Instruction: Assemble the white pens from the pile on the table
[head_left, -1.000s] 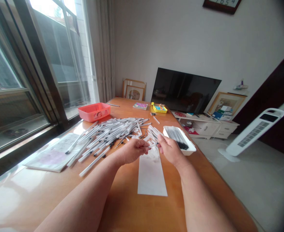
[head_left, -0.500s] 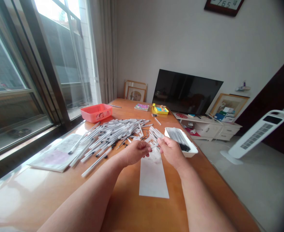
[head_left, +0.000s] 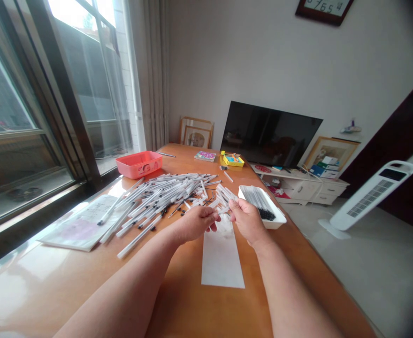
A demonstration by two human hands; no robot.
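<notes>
My left hand (head_left: 201, 219) and my right hand (head_left: 247, 218) meet over the top of a white paper sheet (head_left: 223, 263). Both are closed in a pinch, with a small clear plastic piece (head_left: 225, 211) running between their fingertips. My fingers cover much of it, so its exact kind is hidden. Just beyond my hands lies a heap of short clear plastic pieces (head_left: 224, 191). To the left, many translucent pens (head_left: 160, 197) with black ends are spread in a loose pile. A white tray (head_left: 279, 217) beside my right hand holds a row of pens with their black ends toward me.
A red plastic box (head_left: 139, 165) stands at the far left, with a booklet (head_left: 76, 230) nearer, partly under pens. Toward the back lie a purple book (head_left: 205, 156) and a yellow box (head_left: 233, 161). The wooden table's right edge runs past the tray; a tower fan (head_left: 373, 192) stands beyond.
The view has shifted very slightly. Both hands stay at nearly the same spot, still pinching, with only small movement of the fingers.
</notes>
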